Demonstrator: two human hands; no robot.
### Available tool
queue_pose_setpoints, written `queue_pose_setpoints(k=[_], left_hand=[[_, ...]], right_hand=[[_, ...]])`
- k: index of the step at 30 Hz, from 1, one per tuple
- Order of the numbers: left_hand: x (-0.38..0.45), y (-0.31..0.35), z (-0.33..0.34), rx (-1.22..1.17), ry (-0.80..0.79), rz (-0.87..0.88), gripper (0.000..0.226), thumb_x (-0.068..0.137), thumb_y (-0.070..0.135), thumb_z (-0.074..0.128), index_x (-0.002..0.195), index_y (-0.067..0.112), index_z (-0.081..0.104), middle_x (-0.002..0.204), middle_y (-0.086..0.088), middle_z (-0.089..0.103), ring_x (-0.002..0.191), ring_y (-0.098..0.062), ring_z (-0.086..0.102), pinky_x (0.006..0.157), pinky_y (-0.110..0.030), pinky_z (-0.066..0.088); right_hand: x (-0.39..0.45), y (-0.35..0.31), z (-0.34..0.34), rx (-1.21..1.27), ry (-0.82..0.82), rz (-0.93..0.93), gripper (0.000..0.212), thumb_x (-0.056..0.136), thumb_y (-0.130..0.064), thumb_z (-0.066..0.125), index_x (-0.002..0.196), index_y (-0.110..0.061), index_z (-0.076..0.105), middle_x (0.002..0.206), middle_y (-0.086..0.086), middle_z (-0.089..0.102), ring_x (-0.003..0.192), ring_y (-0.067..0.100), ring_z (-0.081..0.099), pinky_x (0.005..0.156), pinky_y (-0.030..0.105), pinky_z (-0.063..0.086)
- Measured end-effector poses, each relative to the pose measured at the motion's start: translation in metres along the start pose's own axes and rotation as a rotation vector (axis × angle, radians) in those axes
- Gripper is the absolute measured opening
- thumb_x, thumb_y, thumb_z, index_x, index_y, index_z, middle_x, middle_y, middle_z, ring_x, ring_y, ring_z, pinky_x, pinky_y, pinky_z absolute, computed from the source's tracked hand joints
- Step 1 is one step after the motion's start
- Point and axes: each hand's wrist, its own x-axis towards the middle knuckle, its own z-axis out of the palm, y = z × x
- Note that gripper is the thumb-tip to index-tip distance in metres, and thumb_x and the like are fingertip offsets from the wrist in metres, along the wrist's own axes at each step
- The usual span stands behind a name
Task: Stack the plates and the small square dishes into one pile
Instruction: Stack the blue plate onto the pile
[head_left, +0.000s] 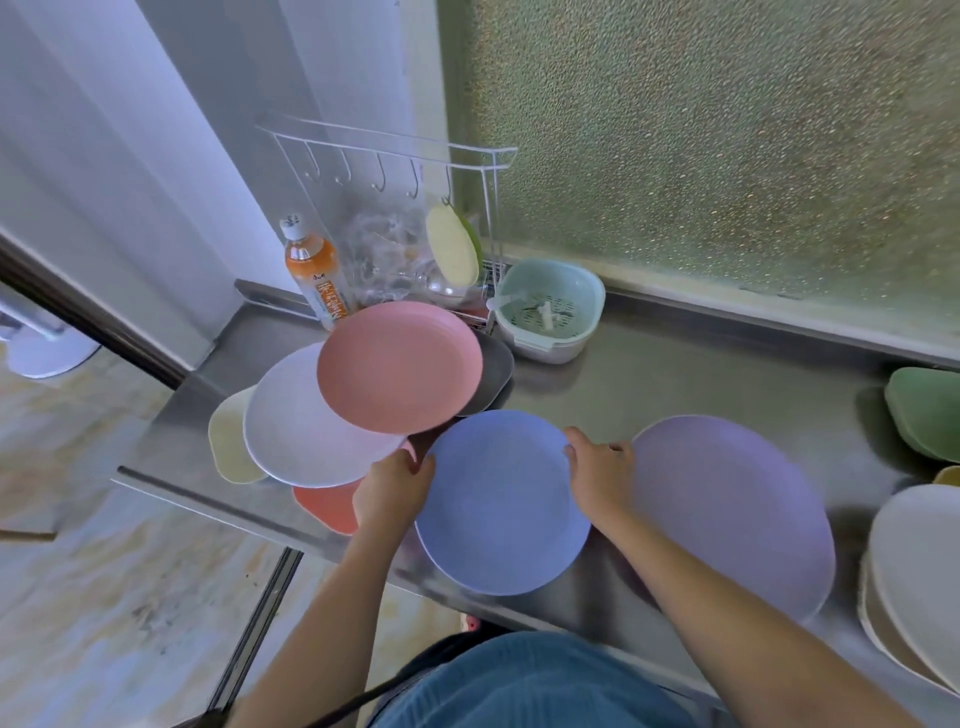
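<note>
Left hand (395, 486) fingers curled on blue plate (501, 506) rim, right hand (602, 470) gripping opposite rim

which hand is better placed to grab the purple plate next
Right, probably. The right hand sits on the blue plate's right edge, next to the purple plate's rim. The left hand is at the blue plate's far side, so it would have to cross over.

two hands (395, 493), one bottle (316, 270), one strainer (550, 312)
</note>
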Motion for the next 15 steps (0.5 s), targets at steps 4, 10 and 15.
queue_pose_setpoints(k=[4,10,15], left_hand=[[-0.001,0.012,0.004,-0.011,0.029,0.082,0.045,0.088,0.055,0.043,0.070,0.016,0.055,0.066,-0.001,0.058,0.068,-0.029,0.057,0.064,-0.031,0.042],[-0.007,0.029,0.014,0.102,-0.062,0.212,0.045,0.089,0.055,0.039,0.078,0.016,0.058,0.065,0.003,0.056,0.068,-0.024,0.056,0.058,-0.028,0.035],[-0.030,0.094,0.038,-0.069,-0.203,0.393,0.045,0.094,0.045,0.041,0.058,0.019,0.035,0.063,-0.008,0.055,0.064,-0.031,0.051,0.051,-0.030,0.028]], right_hand=[[0.005,0.003,-0.011,0.199,0.141,-0.001,0.029,0.094,-0.014,0.046,0.119,-0.020,0.060,0.074,0.012,0.068,0.071,0.035,0.060,0.069,0.038,0.043],[-0.003,0.043,-0.035,0.346,0.297,0.210,0.031,0.097,-0.017,0.043,0.124,-0.016,0.058,0.091,0.017,0.070,0.082,0.037,0.062,0.072,0.041,0.047],[-0.024,0.089,-0.059,0.508,0.430,0.426,0.030,0.098,-0.023,0.039,0.120,-0.017,0.058,0.107,0.006,0.069,0.096,0.027,0.060,0.078,0.027,0.037]])
